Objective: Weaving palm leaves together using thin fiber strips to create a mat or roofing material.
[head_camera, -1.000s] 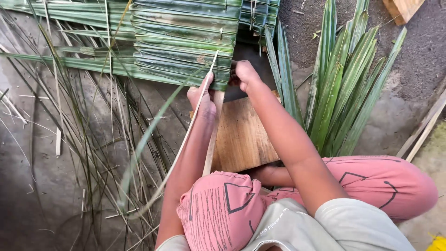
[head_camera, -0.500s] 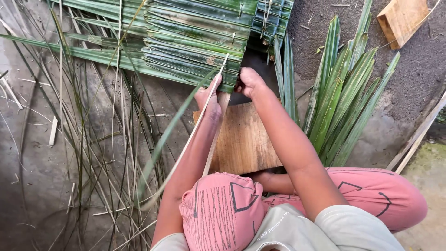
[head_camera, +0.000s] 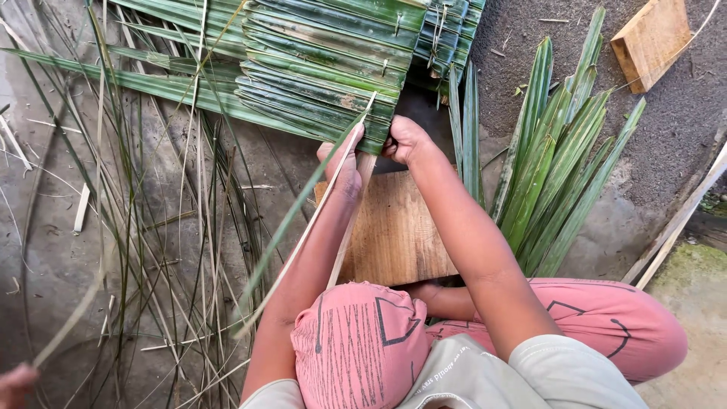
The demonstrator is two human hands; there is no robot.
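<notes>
palm-leaf panel (head_camera: pixel 326 68) pinched by both hands, left hand (head_camera: pixel 342 163) and right hand (head_camera: pixel 405 140).

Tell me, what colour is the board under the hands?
The wooden board is light brown with visible wood grain, seen best in the head view.

The stitched panel of palm leaves (head_camera: pixel 326 72) looks waxy and faintly glossy, ribbed along each green blade. The loose leaf fan (head_camera: pixel 564 159) has the same smooth sheen. The board (head_camera: pixel 394 231) is bare, matt wood with visible grain, as is the small block (head_camera: pixel 651 42). The ground (head_camera: pixel 60 250) is rough, dull concrete. The trousers (head_camera: pixel 606 326) are soft matt cloth.
</notes>
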